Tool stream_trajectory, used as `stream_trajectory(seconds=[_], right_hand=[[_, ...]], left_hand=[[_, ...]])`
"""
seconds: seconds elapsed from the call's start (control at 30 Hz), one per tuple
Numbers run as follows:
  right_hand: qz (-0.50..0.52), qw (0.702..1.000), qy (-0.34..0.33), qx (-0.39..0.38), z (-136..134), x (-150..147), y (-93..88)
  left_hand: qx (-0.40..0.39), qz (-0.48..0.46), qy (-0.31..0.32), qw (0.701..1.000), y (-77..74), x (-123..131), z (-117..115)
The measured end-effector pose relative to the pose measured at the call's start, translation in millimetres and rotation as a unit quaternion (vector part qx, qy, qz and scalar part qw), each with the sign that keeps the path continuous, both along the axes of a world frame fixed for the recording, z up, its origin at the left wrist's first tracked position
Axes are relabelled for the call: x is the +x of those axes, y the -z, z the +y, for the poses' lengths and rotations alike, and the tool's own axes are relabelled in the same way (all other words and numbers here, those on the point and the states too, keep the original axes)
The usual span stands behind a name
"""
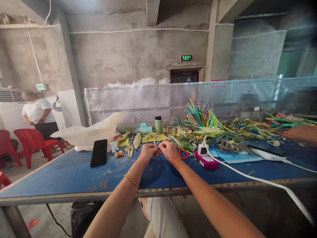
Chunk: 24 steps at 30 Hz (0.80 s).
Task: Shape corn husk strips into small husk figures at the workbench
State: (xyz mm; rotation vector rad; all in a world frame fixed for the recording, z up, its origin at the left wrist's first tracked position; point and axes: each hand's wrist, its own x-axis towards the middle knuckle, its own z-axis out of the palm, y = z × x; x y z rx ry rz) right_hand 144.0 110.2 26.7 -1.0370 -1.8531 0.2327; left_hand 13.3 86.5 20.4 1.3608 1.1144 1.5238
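Note:
My left hand [148, 152] and my right hand [168, 152] meet above the blue table [81, 178], both with fingers pinched. A thin pale strip [155, 144], perhaps dried husk, sticks up from the left fingertips. Whatever the right fingertips grip is too small to make out. Just right of my right hand lie scissors with red handles [183, 153]. Dried corn husks [137, 140] and two small round tan balls [119, 154] are left of my hands. A green bottle with a black lid [158, 124] stands behind them.
A black phone [99, 152] and a plastic bag [94, 130] lie on the left. At right are a magenta power block [206, 161], a white cable [247, 178], colourful stems [203, 115] and plant strips. A co-worker's hand [300, 134] reaches in. Red chairs [37, 145] stand beyond the table.

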Motion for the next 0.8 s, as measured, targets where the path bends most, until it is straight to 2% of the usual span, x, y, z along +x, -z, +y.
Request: stream_trajectory(seconds=[0.13,0.37,0.6,0.7,0.8], right_hand=[[0.01,1.0,-0.001,-0.005,2,1,0.2],[0.052,0.995,-0.08,-0.04,9,5,1.7],[0.093,0.982,-0.144,-0.084,12,5,2.4],[0.156,0.965,-0.168,-0.128,11,5,1.3],[0.23,0.939,-0.193,-0.17,8,5,-1.2]], left_hand=[[-0.002,-0.002,0.006,1.0,0.2,0,0],[-0.007,-0.024,0.079,0.997,1.4,-5,1],[0.008,0.017,0.097,0.995,1.9,-5,-3],[-0.034,-0.065,0.152,0.986,-3.1,-7,-8],[-0.102,-0.167,0.19,0.962,-6.4,-9,-10]])
